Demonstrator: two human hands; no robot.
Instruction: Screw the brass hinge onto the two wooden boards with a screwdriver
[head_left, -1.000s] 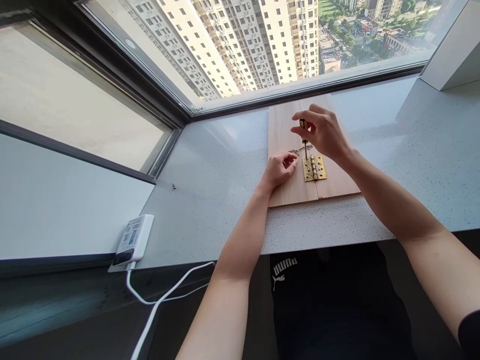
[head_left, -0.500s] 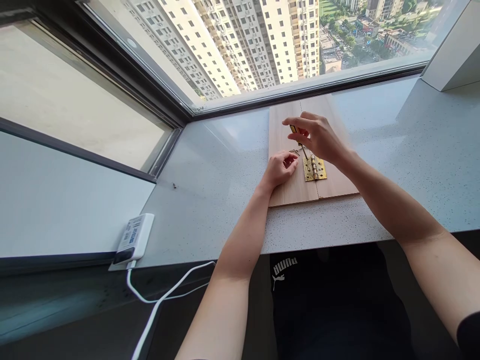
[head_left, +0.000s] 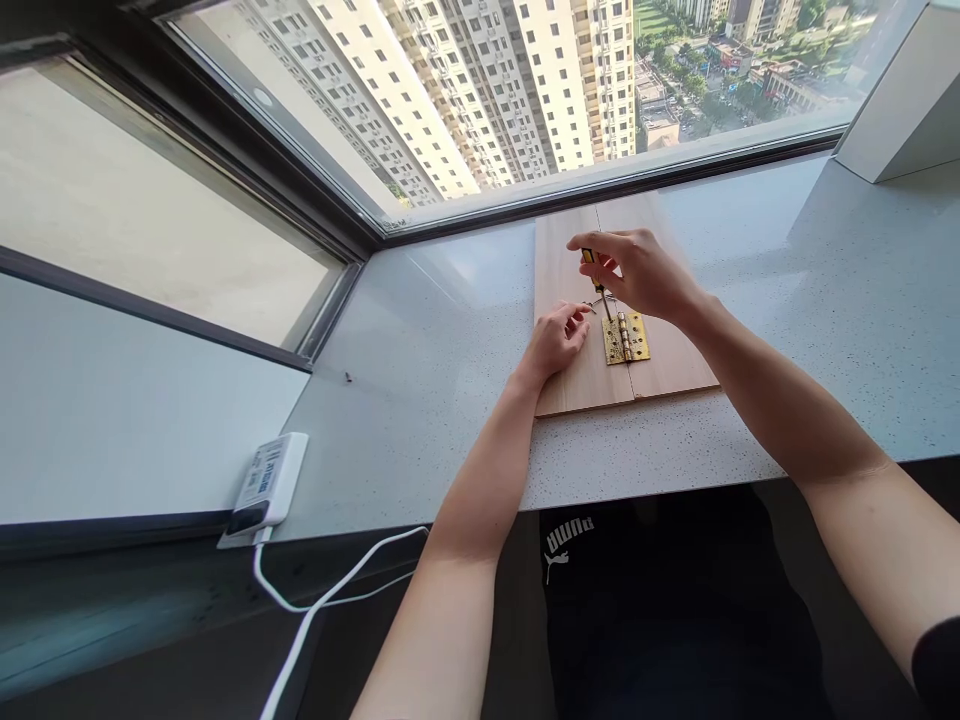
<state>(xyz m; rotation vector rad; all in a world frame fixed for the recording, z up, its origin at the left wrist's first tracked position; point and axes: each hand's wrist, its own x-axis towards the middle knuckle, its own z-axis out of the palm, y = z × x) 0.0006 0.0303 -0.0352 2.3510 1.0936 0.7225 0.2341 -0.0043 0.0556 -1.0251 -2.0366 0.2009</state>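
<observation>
My right hand (head_left: 637,272) is shut on a small screwdriver (head_left: 589,256) with a yellow and black handle. The screwdriver leans, with its thin shaft pointing down towards the top edge of a brass butt hinge (head_left: 625,337). The hinge lies flat across the seam of two joined pale wooden boards (head_left: 585,380). My left hand (head_left: 553,343) rests on the left board, its fingers curled. The fingertips touch or nearly touch a thin metal piece (head_left: 592,306), too small to identify, whose far part is hidden under my right hand.
The boards lie on a speckled grey stone sill (head_left: 420,430) against a black-framed window. A white power bank (head_left: 266,480) with a white cable sits at the left, and a tiny dark screw (head_left: 348,377) lies on the stone. A white block (head_left: 900,100) stands at upper right.
The screwdriver has gone from nearly upright over the hinge to leaning, its handle moved left. My right hand has shifted left with it. My left hand has barely moved.
</observation>
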